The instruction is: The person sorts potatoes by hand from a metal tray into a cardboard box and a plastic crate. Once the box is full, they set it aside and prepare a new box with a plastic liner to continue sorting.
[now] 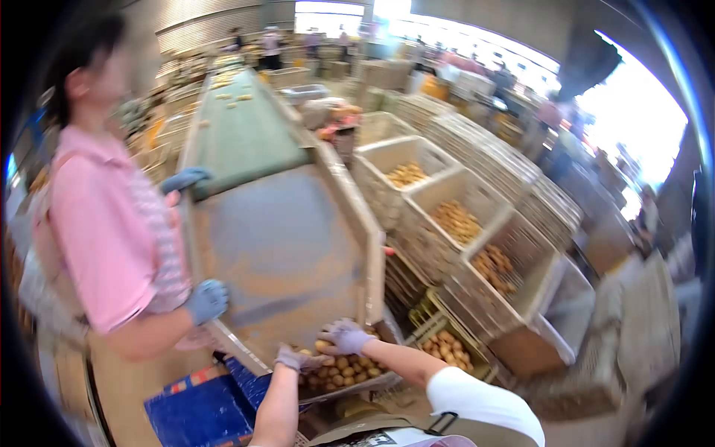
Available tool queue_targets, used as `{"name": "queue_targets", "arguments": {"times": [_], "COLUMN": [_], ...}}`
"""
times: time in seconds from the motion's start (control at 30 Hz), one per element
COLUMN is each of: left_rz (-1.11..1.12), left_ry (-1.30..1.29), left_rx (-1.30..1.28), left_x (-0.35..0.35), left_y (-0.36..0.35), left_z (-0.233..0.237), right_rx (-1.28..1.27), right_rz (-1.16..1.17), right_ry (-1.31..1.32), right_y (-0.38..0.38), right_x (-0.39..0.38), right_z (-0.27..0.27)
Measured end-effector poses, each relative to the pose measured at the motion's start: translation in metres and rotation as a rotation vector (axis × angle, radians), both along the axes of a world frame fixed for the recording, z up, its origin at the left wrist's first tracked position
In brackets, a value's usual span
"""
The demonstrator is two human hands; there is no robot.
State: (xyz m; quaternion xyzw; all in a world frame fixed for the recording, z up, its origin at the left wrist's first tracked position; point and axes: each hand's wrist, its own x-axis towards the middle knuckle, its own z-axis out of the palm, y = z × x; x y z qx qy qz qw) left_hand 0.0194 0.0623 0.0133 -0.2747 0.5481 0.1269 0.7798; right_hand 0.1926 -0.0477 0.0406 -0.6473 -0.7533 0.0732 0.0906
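My left hand [293,359], in a pale lilac glove, lies low over a heap of round tan potatoes [339,372] at the lower end of a sloping metal chute [275,223]. Its fingers look stretched out across the heap. Just to the right, my right hand [345,338], gloved alike, has its fingers curled around a yellowish potato [322,346]. Part of that potato is hidden by the fingers. The potatoes sit in a container at the chute's lip, its lower part hidden by my body.
A co-worker [112,223] in pink with blue-grey gloves stands at the chute's left side. Beyond runs a green conveyor belt [246,127] carrying a few potatoes. Plastic crates [514,320] holding potatoes line the right. A blue box [197,406] sits at lower left.
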Motion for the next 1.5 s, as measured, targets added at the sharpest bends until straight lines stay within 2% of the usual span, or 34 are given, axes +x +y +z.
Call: {"name": "queue_targets", "arguments": {"times": [0.03,0.13,0.27,0.37,0.5,0.6,0.63,0.67,0.7,0.73,0.83,0.87,0.97,1.03,1.07,1.17,1.27,1.37,1.43,1.5], "left_rz": [-0.035,-0.069,-0.052,-0.129,-0.2,-0.147,-0.124,-0.084,-0.107,-0.083,0.016,0.006,0.018,0.015,0.02,-0.025,-0.022,-0.033,0.017,0.049], "left_ry": [0.014,0.084,0.014,-0.09,-0.133,-0.121,-0.226,-0.324,0.013,0.112,0.154,0.19,0.313,0.346,0.353,0.343,0.37,0.367,0.346,0.338], "left_rx": [-0.058,-0.223,-0.068,0.102,0.156,0.16,0.324,0.485,0.271,0.162,-0.041,0.026,0.028,-0.136,-0.105,0.125,0.152,0.12,0.125,0.142], "left_x": [0.002,0.005,-0.002,-0.008,0.006,-0.007,-0.02,-0.031,-0.011,-0.007,-0.006,-0.003,0.015,0.019,0.016,0.005,0.003,0.004,0.006,0.006], "left_y": [0.004,0.024,0.016,0.022,0.024,0.024,0.047,0.064,0.053,0.045,0.035,0.036,0.011,0.007,0.008,0.023,0.027,0.023,0.015,0.02], "left_z": [-0.001,-0.005,0.0,-0.033,-0.054,-0.06,-0.161,-0.235,-0.172,-0.142,-0.119,-0.127,0.007,0.03,0.017,-0.094,-0.11,-0.098,-0.063,-0.075], "right_rx": [0.052,-0.033,-0.097,-0.143,-0.171,-0.123,-0.089,-0.098,-0.106,-0.117,-0.113,-0.118,-0.13,-0.145,-0.149,-0.153,-0.156,-0.176,-0.206,-0.158], "right_rz": [-0.004,-0.054,-0.083,-0.089,-0.085,-0.079,-0.079,-0.061,-0.041,-0.041,-0.044,-0.038,-0.026,-0.019,-0.014,0.0,0.005,-0.016,-0.029,-0.009], "right_ry": [-0.003,-0.01,-0.022,-0.067,-0.071,-0.043,-0.049,-0.04,-0.033,-0.019,-0.038,-0.043,-0.058,-0.066,-0.068,-0.075,-0.079,-0.076,-0.097,-0.087], "right_y": [-0.001,0.002,0.004,0.007,0.008,0.007,0.007,0.006,0.008,0.009,0.011,0.012,0.012,0.012,0.012,0.013,0.014,0.012,0.014,0.015], "right_x": [0.001,-0.001,-0.003,-0.004,-0.002,-0.001,-0.001,-0.001,0.0,0.0,-0.001,0.0,0.003,0.003,0.003,0.003,0.003,0.002,0.001,0.004], "right_z": [-0.01,-0.006,-0.001,-0.003,-0.004,-0.005,-0.008,-0.005,0.0,-0.003,-0.002,-0.001,-0.004,-0.007,-0.007,-0.006,-0.002,-0.003,-0.001,-0.001]}}
